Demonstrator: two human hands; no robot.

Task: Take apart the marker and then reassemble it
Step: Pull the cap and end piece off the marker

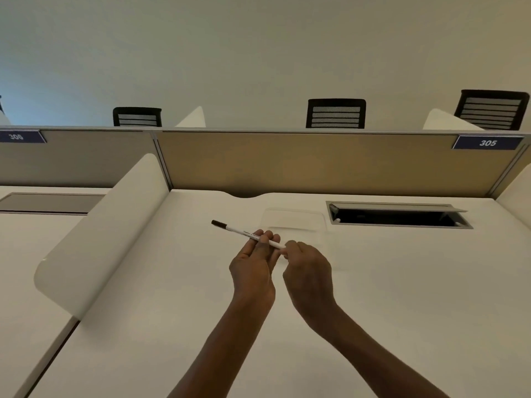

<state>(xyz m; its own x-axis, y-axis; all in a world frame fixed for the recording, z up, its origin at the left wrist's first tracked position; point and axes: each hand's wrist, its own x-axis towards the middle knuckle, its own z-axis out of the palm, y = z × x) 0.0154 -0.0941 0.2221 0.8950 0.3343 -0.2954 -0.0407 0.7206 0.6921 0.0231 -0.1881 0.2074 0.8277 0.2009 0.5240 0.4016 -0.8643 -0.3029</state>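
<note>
1. Marker (247,233) sits in both of your hands, held in the air just above the white desk (373,297), slanting from a dark end at upper left down to a white end at lower right.

2. Your left hand (254,265) has its fingertips (265,236) pressed together around the middle of the white barrel, palm turned up. That looks like the anchoring grip: it keeps the barrel from turning while the other hand works.

3. Your right hand (309,271) is curled closed at the barrel's lower right end, which disappears among its fingers. You appear to be pinching an end piece there, but the knuckles hide the contact, so whether it is a plug, a cap or bare barrel cannot be told.

4. The black cap (219,224) is at the far end, seated and untouched, pointing away from you toward the divider (94,239) on the left.

5. Judging by this, the marker is in one piece or very nearly so; whether you are starting to pull it apart or finishing the reassembly cannot be settled from this view.

6. A clear shallow tray (294,218) lies on the desk just beyond your hands, a sensible spot for loose parts. The open cable hatch (399,216) further right is worth minding: a small piece dropped that way could roll in.
</note>
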